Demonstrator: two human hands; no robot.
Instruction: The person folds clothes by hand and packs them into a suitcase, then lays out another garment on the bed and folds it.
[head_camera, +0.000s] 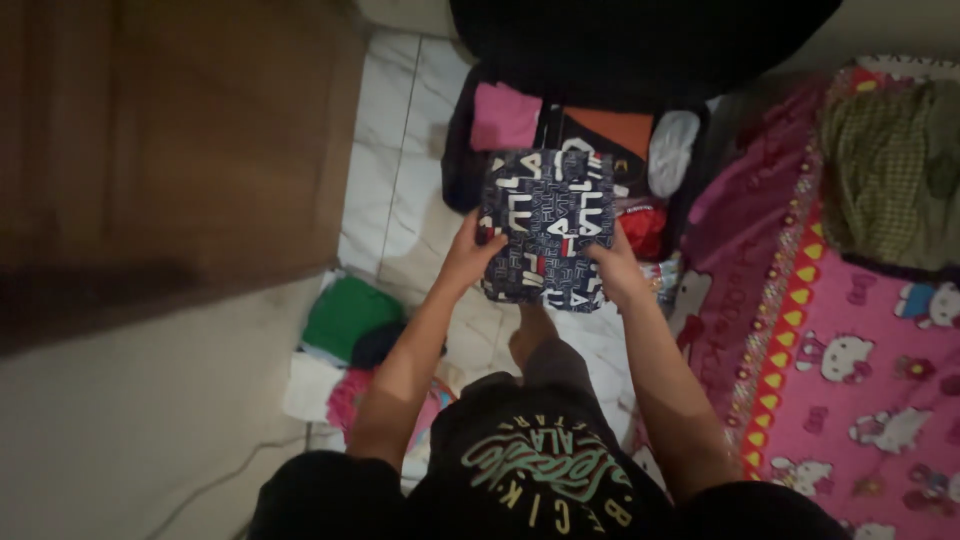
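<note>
I hold a folded cloth (548, 226), dark blue with white letters and small red marks, in the middle of the frame, raised over the open bag (460, 160) just above it. My left hand (470, 255) grips the cloth's lower left edge, thumb on top and the fingers (487, 237) clamped round the edge. My right hand (618, 270) grips its lower right edge the same way, its fingers closed on the fabric. The cloth is flat and squarish, its top edge reaching over the bag's contents.

In the bag, at the upper middle of the frame, lie a pink piece (505, 116) on the left, an orange piece (612, 130) in the middle, a white bundle (672, 150) on the right, and something red (645, 230) just beside my right hand. The bag's black lid (640, 40) stands open at the top of the frame.

The bag sits on a pale tiled floor (395, 190). At the lower left of centre, near my left elbow, is a pile of clothes (345, 330) with a green one on top. A brown wooden door (170, 150) fills the upper left. On the right lies a pink mattress (860, 380) printed with cartoon cats, and a green checked cloth (885, 170) rests on it at the upper right. My black shirt with green and yellow lettering shows at the bottom.
</note>
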